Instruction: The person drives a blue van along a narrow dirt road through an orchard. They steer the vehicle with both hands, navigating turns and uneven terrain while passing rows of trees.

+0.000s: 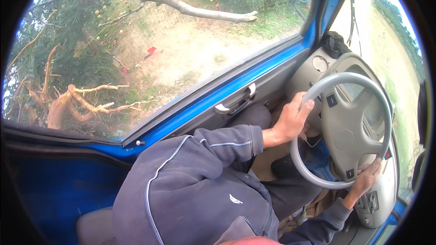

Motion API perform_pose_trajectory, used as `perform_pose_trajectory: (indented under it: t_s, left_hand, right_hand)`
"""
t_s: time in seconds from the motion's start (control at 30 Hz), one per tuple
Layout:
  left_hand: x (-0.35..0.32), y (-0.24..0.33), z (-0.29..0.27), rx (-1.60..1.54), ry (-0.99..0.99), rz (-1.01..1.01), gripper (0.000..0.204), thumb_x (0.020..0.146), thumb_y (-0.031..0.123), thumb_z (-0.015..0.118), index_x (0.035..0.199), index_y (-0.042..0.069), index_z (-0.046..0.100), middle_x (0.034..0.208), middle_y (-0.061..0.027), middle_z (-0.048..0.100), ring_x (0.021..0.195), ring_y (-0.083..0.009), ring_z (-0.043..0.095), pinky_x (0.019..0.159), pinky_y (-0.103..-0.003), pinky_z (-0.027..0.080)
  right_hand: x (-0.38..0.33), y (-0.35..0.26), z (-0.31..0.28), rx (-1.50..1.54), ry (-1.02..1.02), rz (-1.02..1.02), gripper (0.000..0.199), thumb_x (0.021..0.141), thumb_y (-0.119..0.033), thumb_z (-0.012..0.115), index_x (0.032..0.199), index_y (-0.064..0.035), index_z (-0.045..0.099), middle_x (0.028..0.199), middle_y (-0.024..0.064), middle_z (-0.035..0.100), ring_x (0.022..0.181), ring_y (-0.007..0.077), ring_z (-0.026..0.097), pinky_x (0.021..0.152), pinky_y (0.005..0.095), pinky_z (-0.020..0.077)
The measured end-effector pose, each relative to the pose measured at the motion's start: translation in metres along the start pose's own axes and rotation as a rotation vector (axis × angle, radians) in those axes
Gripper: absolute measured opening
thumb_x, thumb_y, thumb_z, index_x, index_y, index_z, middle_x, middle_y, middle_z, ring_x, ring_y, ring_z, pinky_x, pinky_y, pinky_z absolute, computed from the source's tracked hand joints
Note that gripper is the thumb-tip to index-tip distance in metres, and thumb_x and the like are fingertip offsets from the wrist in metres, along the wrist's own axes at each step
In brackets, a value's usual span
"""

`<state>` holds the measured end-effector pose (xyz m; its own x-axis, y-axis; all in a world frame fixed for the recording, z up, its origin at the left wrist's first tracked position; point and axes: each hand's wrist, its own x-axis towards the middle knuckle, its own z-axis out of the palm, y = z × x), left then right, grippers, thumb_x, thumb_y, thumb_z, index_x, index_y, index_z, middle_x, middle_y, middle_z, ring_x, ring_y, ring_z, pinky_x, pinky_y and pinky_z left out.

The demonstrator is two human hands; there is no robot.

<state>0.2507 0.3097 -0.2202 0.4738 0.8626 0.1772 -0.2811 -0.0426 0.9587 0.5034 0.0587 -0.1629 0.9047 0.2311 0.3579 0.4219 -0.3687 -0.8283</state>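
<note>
Grey, the steering wheel [349,129] stands before the seated person [195,190], its rim [331,184] grasped at left by the fingers of the left hand [289,120], forearm extended rightward, and at lower right by those of the right hand [364,178], forearm slanting upward.

1. Jacket [181,199]: dark charcoal, matt cloth, softly creased.
2. Pale piping [148,190], dark-edged, curves from shoulder down the torso.
3. Left sleeve [222,154]: thin light stripe running lengthwise; plain dark cuff [256,139] at the wrist.
4. Right sleeve [322,224]: same dark cloth.
5. Chest: small white emblem [235,198]; dark zip [251,227] beside the collar.
6. Trousers [290,196]: dark.
7. Left hand [287,120], right hand [364,179]: both bare.
</note>
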Motion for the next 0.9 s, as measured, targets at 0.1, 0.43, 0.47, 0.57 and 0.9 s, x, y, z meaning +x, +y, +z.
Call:
perform_pose_trajectory:
  t_s: [0.1,0.43,0.47,0.57,0.9]
  left_hand:
    - [-0.029,-0.005,0.005,-0.205,0.024,-0.151,0.035,0.119,0.034,0.056,0.137,0.004,0.056,0.080,0.0000,0.057,0.067,-0.0091,0.056,0.061,-0.030,0.049]
    - [-0.075,-0.045,0.002,-0.287,-0.089,-0.162,0.033,0.120,0.035,0.049,0.134,0.005,0.046,0.088,-0.0077,0.062,0.075,-0.0178,0.069,0.071,-0.033,0.057]
    - [-0.075,-0.045,0.001,-0.288,-0.093,-0.152,0.034,0.120,0.036,0.048,0.133,0.005,0.045,0.088,-0.0081,0.062,0.076,-0.0181,0.069,0.071,-0.033,0.057]
    - [-0.081,-0.047,0.003,-0.288,-0.080,-0.187,0.033,0.120,0.035,0.048,0.131,0.004,0.045,0.089,-0.0092,0.064,0.078,-0.0189,0.071,0.074,-0.034,0.058]
    - [-0.151,-0.057,0.023,-0.440,-0.406,-0.532,0.039,0.117,0.038,0.060,0.129,0.001,0.056,0.114,-0.0130,0.071,0.093,-0.0195,0.077,0.080,-0.033,0.066]
  right_hand:
    - [0.025,-0.018,-0.008,-0.044,-0.107,-0.083,0.045,0.121,-0.046,0.050,0.124,-0.0041,0.067,0.069,-0.0034,0.045,0.056,0.0077,0.044,0.053,0.0259,0.0382]
    - [0.074,-0.051,0.012,0.004,-0.298,-0.152,0.040,0.119,-0.040,0.058,0.137,-0.0062,0.071,0.066,-0.0080,0.043,0.054,0.0018,0.038,0.047,0.0247,0.0299]
    - [0.073,-0.055,0.014,0.013,-0.302,-0.152,0.040,0.119,-0.039,0.059,0.137,-0.0061,0.071,0.066,-0.0082,0.043,0.054,0.0017,0.038,0.047,0.0246,0.0297]
    - [0.076,-0.068,0.018,0.007,-0.347,-0.164,0.039,0.119,-0.038,0.060,0.137,-0.0053,0.072,0.067,-0.0081,0.043,0.056,0.0020,0.038,0.049,0.0250,0.0307]
    - [0.137,-0.119,0.062,-0.474,-0.434,-0.763,0.038,0.111,-0.035,0.068,0.099,0.0008,0.071,0.080,0.0277,0.057,0.064,0.0355,0.054,0.063,0.0463,0.0463]
